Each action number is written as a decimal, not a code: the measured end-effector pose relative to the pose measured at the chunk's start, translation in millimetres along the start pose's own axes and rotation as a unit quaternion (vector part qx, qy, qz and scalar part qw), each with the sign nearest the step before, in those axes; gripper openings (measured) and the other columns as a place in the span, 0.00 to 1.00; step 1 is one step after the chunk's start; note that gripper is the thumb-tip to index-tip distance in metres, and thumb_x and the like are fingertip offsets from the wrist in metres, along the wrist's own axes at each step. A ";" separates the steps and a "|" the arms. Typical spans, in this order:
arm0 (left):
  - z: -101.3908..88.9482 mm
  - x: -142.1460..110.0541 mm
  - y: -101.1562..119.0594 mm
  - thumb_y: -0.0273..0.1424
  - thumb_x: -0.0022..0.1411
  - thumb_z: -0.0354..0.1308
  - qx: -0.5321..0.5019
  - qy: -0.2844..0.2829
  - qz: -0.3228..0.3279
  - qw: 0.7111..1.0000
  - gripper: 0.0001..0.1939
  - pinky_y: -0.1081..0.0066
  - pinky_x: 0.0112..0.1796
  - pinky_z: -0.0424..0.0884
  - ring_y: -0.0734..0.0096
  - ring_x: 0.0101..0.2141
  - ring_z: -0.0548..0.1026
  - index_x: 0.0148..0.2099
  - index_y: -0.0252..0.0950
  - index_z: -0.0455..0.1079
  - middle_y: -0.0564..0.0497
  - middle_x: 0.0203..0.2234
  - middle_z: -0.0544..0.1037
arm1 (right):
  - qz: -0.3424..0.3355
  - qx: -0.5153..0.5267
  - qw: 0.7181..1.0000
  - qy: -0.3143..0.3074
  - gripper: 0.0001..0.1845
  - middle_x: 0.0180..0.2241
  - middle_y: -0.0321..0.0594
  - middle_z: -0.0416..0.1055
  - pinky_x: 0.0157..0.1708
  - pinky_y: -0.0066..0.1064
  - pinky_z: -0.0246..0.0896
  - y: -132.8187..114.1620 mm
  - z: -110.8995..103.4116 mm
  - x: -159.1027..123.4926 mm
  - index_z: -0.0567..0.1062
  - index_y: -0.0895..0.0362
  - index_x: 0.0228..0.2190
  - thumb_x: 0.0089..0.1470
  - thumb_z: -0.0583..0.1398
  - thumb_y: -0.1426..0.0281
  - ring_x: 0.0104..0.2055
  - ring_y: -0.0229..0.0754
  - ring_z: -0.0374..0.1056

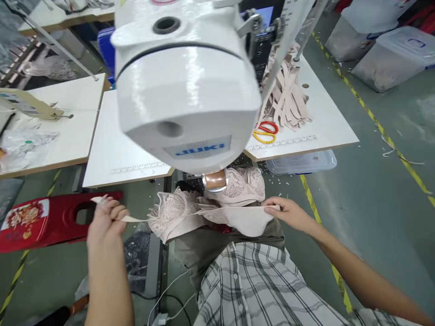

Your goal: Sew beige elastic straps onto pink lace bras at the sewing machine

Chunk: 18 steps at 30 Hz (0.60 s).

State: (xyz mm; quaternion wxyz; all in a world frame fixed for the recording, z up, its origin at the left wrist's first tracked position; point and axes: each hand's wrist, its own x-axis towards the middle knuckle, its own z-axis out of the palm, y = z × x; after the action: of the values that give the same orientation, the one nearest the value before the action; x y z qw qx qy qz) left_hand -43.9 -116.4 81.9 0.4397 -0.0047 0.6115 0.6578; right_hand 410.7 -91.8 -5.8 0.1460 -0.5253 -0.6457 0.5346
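A pale pink lace bra [173, 210] is stretched sideways over my lap, below the sewing machine head [190, 90]. My left hand [107, 215] is closed on a narrow pink band end [134, 219] at its left side, with a tip of it poking out above the fingers. At the other side, my right hand [288, 213] pinches the end of the smooth bra wing [253, 219] between thumb and fingers. More lace cups [244, 185] lie behind, close under the machine; I cannot tell whether they belong to a second bra.
Red-and-yellow-handled scissors [265, 132] and a heap of pink fabric strips [288, 95] lie on the white table [326, 113] at right. A red plastic stool [64, 217] stands at left. Lidded plastic bins [390, 59] sit on the floor at upper right.
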 end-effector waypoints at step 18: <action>38.9 -82.0 -118.1 0.30 0.66 0.55 0.405 -0.362 0.349 0.764 0.04 0.76 0.24 0.64 0.79 0.22 0.66 0.44 0.39 0.65 0.54 0.32 0.71 | -0.126 0.180 0.962 -0.160 0.29 0.38 0.44 0.77 0.43 0.35 0.66 -80.0 89.5 50.3 0.79 0.56 0.36 0.55 0.56 0.44 0.42 0.46 0.72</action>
State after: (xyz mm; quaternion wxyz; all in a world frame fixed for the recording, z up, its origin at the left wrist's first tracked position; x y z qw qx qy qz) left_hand 96.1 -147.8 41.8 0.3293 0.6260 0.5760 0.4098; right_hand 281.4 -88.0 8.4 0.1992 -0.3125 -0.6147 0.6963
